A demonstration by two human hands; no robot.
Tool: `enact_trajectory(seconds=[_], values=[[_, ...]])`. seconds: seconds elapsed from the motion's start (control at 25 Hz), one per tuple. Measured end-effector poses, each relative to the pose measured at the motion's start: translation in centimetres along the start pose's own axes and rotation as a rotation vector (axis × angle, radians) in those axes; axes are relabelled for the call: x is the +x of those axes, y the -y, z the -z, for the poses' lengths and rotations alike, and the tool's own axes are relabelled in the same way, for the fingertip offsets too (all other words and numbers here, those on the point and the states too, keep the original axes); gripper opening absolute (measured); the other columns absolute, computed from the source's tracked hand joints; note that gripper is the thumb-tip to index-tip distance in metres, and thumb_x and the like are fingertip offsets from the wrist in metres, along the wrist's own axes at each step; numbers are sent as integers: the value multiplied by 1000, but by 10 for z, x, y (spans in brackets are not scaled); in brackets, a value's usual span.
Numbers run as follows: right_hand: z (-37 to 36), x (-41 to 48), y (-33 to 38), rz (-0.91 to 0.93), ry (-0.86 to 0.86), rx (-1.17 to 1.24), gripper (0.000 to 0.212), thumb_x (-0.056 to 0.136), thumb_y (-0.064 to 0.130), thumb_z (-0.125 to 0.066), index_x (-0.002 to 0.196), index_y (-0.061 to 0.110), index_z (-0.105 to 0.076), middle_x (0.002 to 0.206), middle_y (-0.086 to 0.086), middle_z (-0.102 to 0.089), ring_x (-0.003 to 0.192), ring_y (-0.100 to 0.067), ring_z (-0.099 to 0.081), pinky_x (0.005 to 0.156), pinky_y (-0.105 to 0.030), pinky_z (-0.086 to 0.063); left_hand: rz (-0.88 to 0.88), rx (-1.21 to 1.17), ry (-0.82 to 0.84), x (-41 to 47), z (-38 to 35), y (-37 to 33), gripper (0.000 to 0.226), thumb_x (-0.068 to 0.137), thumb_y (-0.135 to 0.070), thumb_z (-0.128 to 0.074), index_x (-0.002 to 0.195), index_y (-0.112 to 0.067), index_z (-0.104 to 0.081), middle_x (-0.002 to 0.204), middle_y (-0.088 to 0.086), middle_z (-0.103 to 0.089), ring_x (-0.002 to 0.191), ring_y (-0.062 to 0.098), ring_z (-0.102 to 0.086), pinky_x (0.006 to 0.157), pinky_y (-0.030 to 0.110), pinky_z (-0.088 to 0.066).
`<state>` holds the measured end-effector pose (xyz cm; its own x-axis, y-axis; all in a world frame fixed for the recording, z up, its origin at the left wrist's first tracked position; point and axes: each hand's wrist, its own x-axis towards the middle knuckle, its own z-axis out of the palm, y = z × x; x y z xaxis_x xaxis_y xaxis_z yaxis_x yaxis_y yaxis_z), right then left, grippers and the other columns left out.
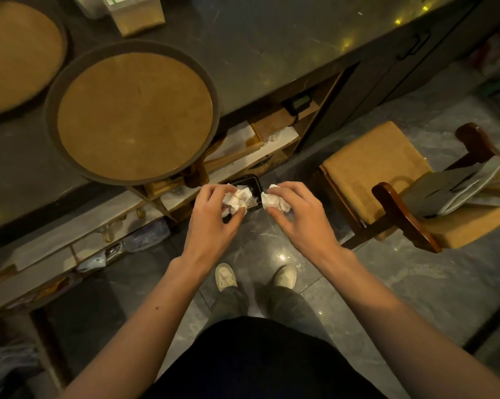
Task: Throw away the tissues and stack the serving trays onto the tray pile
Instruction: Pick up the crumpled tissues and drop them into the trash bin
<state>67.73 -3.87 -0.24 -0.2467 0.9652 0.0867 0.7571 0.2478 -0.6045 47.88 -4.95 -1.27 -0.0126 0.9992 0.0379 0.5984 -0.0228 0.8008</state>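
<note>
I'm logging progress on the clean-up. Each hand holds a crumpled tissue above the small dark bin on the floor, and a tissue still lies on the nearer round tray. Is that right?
Not quite. In the head view the nearer round tray is bare; no tissue lies on it. The rest holds: the left hand and right hand each hold a crumpled tissue above the small dark bin.

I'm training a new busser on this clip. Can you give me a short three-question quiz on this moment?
1. True or false: each hand holds a crumpled tissue.
2. Where is the bin? A) on the counter B) on the floor below the hands C) on the chair
3. Fill in: the near tray juts over the counter's ____.

Key
1. True: the left hand grips one tissue and the right hand grips another tissue.
2. B
3. edge; the counter ends under the tray's rim.
</note>
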Motion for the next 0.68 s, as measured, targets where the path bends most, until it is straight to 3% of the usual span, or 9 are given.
enact_trajectory(seconds=[0.4,0.56,0.68], values=[[-20,44,-78,-44,139,99,32,89,18,-70,119,13,-65,121,-5,-56,110,-10,-53,90,-7,-36,171,23,9,38,-60,19,35,84,-24,-69,117,-19,-58,114,0,-49,104,7,-54,90,30,-51],[-32,65,-130,-108,217,174,30,89,19,-69,118,15,-63,119,-3,-54,103,-2,-49,84,-2,-35,309,96,-10,56,-95,29,35,84,-20,-68,117,-16,-58,116,6,-49,102,11,-52,88,29,-50],[-48,78,-170,-154,251,226,29,88,17,-68,117,13,-63,118,-6,-53,100,-1,-46,83,1,-31,414,125,-40,69,-130,42,35,83,-18,-68,116,-15,-59,115,9,-51,97,12,-52,83,20,-43]])
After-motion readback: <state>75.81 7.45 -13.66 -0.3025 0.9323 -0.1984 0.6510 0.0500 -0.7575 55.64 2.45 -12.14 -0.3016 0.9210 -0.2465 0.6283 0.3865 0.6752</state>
